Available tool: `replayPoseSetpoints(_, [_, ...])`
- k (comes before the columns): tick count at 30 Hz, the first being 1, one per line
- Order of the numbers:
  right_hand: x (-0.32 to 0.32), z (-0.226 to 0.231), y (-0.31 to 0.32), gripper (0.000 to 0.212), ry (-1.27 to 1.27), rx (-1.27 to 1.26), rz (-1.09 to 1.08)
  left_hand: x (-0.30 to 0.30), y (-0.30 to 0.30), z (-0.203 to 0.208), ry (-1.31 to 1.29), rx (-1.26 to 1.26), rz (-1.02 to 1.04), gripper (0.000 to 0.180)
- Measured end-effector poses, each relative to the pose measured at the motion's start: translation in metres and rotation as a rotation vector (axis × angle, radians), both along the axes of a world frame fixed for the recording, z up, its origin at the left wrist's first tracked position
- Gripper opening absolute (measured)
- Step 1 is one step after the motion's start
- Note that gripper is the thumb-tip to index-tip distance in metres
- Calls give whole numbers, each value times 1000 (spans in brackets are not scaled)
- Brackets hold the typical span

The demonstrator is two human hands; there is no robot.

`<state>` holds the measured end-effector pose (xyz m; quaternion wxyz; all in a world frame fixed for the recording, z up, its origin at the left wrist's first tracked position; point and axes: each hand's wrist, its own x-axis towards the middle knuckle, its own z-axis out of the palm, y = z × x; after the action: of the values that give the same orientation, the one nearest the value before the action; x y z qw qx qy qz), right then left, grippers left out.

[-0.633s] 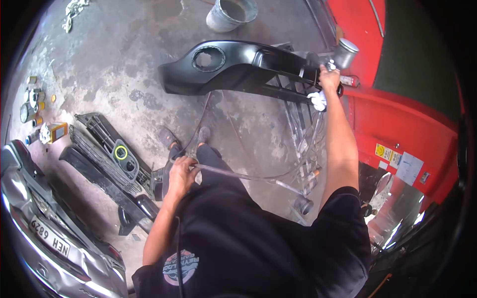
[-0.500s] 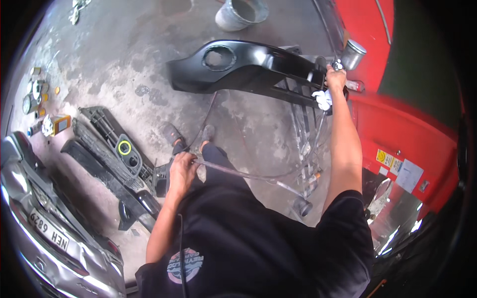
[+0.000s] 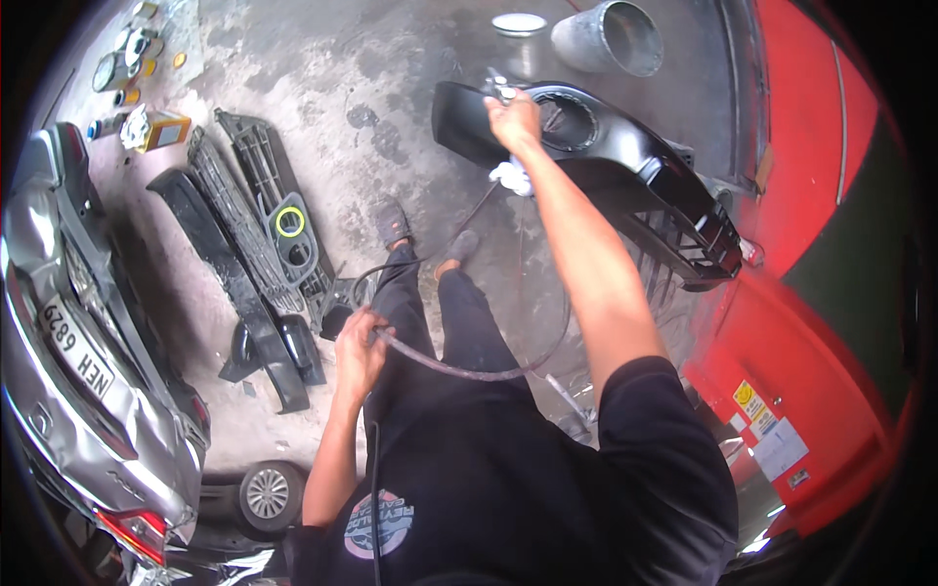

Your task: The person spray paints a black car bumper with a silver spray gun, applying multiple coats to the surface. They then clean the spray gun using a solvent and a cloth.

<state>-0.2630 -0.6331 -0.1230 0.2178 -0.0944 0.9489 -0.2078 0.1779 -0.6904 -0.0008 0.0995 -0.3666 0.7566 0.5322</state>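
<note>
My right hand point(image 3: 515, 122) is stretched far forward, closed around a spray gun point(image 3: 525, 61) with a metal cup on top. The gun is over the left end of a glossy black car bumper point(image 3: 620, 171), close to its round opening. Below that hand hangs a crumpled white cloth point(image 3: 511, 178). My left hand point(image 3: 362, 350), held in front of my thighs, grips a dark air hose point(image 3: 459, 372). The hose sags in a loop across my body toward the right arm. The bumper rests on a stand that is mostly hidden.
A grey bucket point(image 3: 608, 39) lies beyond the bumper. Black trim and grille parts point(image 3: 259, 234) are on the floor at left, near a damaged silver car rear point(image 3: 88, 361). Cans and a yellow box point(image 3: 168, 129) stand farther off. A red panel point(image 3: 791, 391) borders the right side.
My right hand has swept the spray gun leftward from the bumper's right end to its left end. The view has shifted too. My left hand keeps its hold on the hose.
</note>
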Motion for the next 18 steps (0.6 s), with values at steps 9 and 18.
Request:
replayPoseSetpoints(9, [59, -27, -13, 41, -130, -259, 78, 32, 10, -9, 15, 33, 49, 20])
replayPoseSetpoints(18, [52, 37, 88, 27, 272, -78, -284, 38, 0, -26, 103, 64, 152, 18])
